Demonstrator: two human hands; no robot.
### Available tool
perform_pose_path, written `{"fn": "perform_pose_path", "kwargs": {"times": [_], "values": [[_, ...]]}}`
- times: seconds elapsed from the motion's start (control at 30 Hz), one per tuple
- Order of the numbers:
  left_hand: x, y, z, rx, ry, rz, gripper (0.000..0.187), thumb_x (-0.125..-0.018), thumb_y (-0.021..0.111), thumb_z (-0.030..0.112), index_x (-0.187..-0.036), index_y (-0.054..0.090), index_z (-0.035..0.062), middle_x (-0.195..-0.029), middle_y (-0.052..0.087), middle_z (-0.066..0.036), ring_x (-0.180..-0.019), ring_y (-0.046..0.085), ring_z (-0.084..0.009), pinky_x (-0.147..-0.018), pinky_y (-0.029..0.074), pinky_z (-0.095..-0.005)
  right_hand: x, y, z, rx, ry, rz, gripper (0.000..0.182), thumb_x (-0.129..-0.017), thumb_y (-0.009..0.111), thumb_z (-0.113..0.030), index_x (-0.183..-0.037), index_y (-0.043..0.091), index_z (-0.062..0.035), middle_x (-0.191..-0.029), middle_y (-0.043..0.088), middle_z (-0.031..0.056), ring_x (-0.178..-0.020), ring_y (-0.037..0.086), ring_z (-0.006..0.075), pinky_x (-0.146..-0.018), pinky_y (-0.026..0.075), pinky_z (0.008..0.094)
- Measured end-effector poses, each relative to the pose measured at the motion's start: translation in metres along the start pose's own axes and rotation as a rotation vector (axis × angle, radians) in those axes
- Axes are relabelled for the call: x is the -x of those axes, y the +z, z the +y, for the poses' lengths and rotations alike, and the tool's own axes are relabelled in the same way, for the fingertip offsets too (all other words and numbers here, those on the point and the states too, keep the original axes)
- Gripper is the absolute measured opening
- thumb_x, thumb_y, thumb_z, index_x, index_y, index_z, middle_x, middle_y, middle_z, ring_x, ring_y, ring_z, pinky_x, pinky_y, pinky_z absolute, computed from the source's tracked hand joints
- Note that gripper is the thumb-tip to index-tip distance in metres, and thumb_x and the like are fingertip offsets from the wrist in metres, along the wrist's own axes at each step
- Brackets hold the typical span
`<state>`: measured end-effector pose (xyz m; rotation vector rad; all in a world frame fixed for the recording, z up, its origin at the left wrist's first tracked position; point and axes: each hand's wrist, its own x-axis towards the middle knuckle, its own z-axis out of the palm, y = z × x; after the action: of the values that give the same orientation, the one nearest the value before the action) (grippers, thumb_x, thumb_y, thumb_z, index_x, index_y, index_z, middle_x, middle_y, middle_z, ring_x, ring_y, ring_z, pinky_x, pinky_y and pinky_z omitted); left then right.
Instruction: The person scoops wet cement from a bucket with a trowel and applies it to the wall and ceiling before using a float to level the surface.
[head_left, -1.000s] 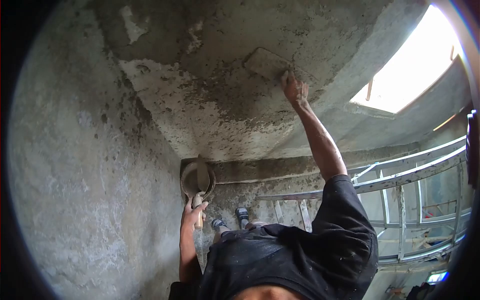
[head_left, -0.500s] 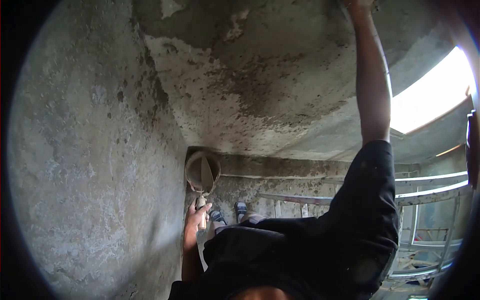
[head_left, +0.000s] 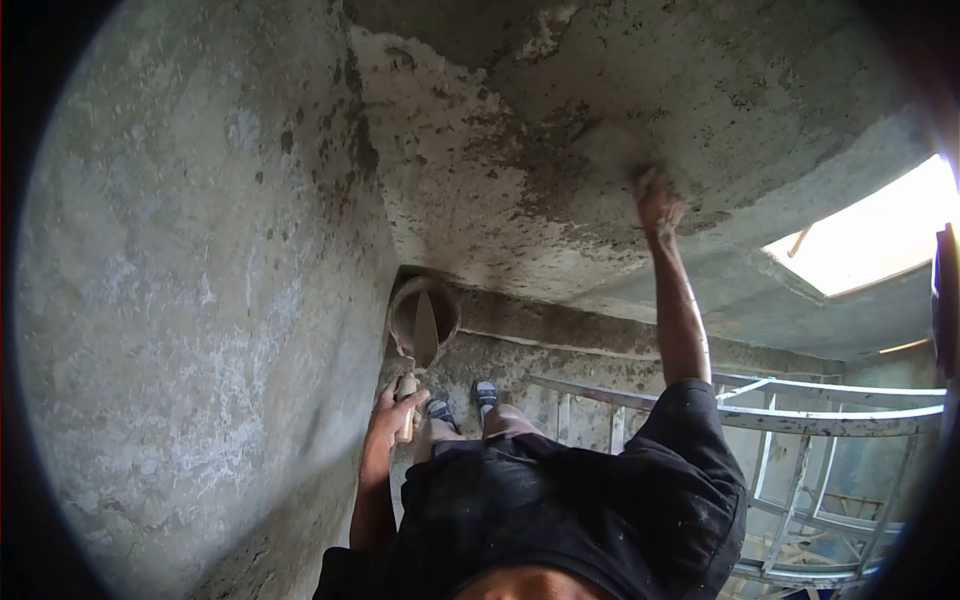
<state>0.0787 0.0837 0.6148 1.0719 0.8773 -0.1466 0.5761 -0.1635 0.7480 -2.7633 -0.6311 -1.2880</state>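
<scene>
My left hand (head_left: 386,412) is wrapped round the wooden handle of a pointed trowel (head_left: 426,328). The trowel's blade points away from me and overlaps the mouth of a round bucket (head_left: 400,335) in the corner. Stretched out to the front, my right hand (head_left: 659,205) is right at the plastered wall (head_left: 450,180), its fingers curled. A greyish blur lies just beyond those fingers; I cannot tell what they hold. Dark, wet-looking patches and rough, pitted plaster surround this hand.
A bare grey wall (head_left: 200,300) rises close on my left. To the right stands a metal ladder-like frame (head_left: 830,420), below a bright window opening (head_left: 870,230). My sandalled feet (head_left: 485,393) are on the floor near the bucket.
My right hand has come down the wall and toward the left, from the top edge of view. The left hand still grips the trowel by the bucket. The view has shifted.
</scene>
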Motion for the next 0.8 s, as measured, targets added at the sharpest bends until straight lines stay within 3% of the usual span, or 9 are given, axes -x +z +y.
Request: {"fn": "perform_pose_path", "kwargs": {"times": [0.03, 0.1, 0.2, 0.27, 0.43, 0.57, 0.73, 0.77, 0.8], "values": [[0.004, -0.002, -0.004, 0.025, -0.005, 0.008, 0.062, -0.068, 0.077, 0.021, -0.119, 0.045, 0.0062, -0.072, 0.055, -0.003, -0.043, 0.049, -0.0114, -0.039, 0.042, -0.0268, -0.02, -0.019, 0.003, -0.012, 0.008, 0.086, 0.021, -0.084, 0.054, -0.026, -0.076, 0.063, -0.009, -0.061, 0.061, 0.0129, -0.051, 0.059, 0.0291, -0.046, 0.048, 0.0389], [0.011, -0.012, -0.014, 0.026, -0.036, 0.028, 0.059, -0.068, 0.077, 0.021, -0.117, 0.046, 0.0067, -0.072, 0.054, -0.002, -0.042, 0.049, -0.0114, -0.038, 0.042, -0.0265, -0.059, -0.055, 0.025, -0.011, 0.025, 0.14, 0.025, -0.086, 0.052, -0.028, -0.075, 0.064, -0.0091, -0.06, 0.061, 0.0137, -0.05, 0.059, 0.0304, -0.046, 0.048, 0.0388], [0.005, -0.021, -0.037, 0.103, -0.021, 0.045, 0.045, -0.07, 0.075, 0.02, -0.105, 0.049, 0.0076, -0.07, 0.053, -0.002, -0.042, 0.049, -0.0112, -0.037, 0.041, -0.0263, -0.151, -0.104, 0.055, 0.11, 0.24, 0.235, 0.038, -0.088, 0.045, -0.033, -0.074, 0.065, -0.0045, -0.06, 0.06, 0.0181, -0.045, 0.056, 0.0322, -0.043, 0.043, 0.0418], [0.013, -0.019, -0.035, 0.108, -0.033, 0.082, 0.042, -0.071, 0.074, 0.02, -0.102, 0.05, 0.0079, -0.069, 0.053, -0.002, -0.042, 0.049, -0.0113, -0.037, 0.041, -0.0263, -0.218, -0.154, 0.064, -0.008, 0.173, 0.367, 0.046, -0.088, 0.042, -0.037, -0.068, 0.064, -0.0031, -0.06, 0.059, 0.02, -0.052, 0.059, 0.0309, -0.048, 0.044, 0.0386], [0.008, -0.017, -0.024, 0.132, -0.025, 0.121, 0.033, -0.072, 0.073, 0.02, -0.091, 0.049, 0.0087, -0.068, 0.052, -0.002, -0.041, 0.049, -0.0124, -0.036, 0.041, -0.0263, -0.317, -0.219, 0.029, 0.004, 0.175, 0.483, 0.042, -0.087, 0.044, -0.038, -0.068, 0.063, -0.0053, -0.06, 0.059, 0.0164, -0.055, 0.06, 0.0274, -0.046, 0.047, 0.0368], [-0.001, -0.009, -0.011, 0.128, -0.025, 0.128, 0.031, -0.074, 0.071, 0.014, -0.098, 0.051, 0.0103, -0.067, 0.049, 0.0, -0.042, 0.048, -0.0116, -0.036, 0.041, -0.0257, -0.269, -0.189, -0.029, 0.046, 0.031, 0.509, 0.035, -0.086, 0.047, -0.035, -0.068, 0.062, -0.0084, -0.062, 0.059, 0.0151, -0.057, 0.061, 0.0261, -0.047, 0.048, 0.0376], [-0.006, 0.005, 0.008, 0.069, -0.027, 0.104, 0.033, -0.074, 0.071, 0.016, -0.098, 0.05, 0.0096, -0.067, 0.05, -0.001, -0.042, 0.049, -0.0126, -0.036, 0.041, -0.0268, -0.106, -0.074, -0.081, 0.42, -0.2, 0.711, 0.027, -0.085, 0.051, -0.032, -0.068, 0.06, -0.0123, -0.065, 0.06, 0.0134, -0.06, 0.062, 0.0245, -0.048, 0.05, 0.0387], [-0.004, 0.007, 0.008, 0.056, -0.035, 0.107, 0.036, -0.072, 0.073, 0.018, -0.097, 0.048, 0.0087, -0.067, 0.05, -0.002, -0.041, 0.049, -0.0137, -0.035, 0.041, -0.0276, -0.049, -0.017, -0.084, 0.064, -0.003, 0.305, 0.021, -0.084, 0.054, -0.031, -0.081, 0.062, -0.0123, -0.047, 0.052, 0.0041, -0.034, 0.048, 0.0176, -0.036, 0.044, 0.0339], [-0.003, 0.009, 0.01, 0.072, -0.042, 0.08, 0.038, -0.072, 0.074, 0.018, -0.098, 0.048, 0.0079, -0.069, 0.051, -0.003, -0.041, 0.049, -0.0134, -0.036, 0.041, -0.0272, -0.014, 0.002, -0.096, -0.002, 0.114, 0.006, 0.02, -0.084, 0.055, -0.031, -0.079, 0.063, -0.0128, -0.053, 0.058, 0.0085, -0.036, 0.052, 0.022, -0.037, 0.045, 0.0353]]}}
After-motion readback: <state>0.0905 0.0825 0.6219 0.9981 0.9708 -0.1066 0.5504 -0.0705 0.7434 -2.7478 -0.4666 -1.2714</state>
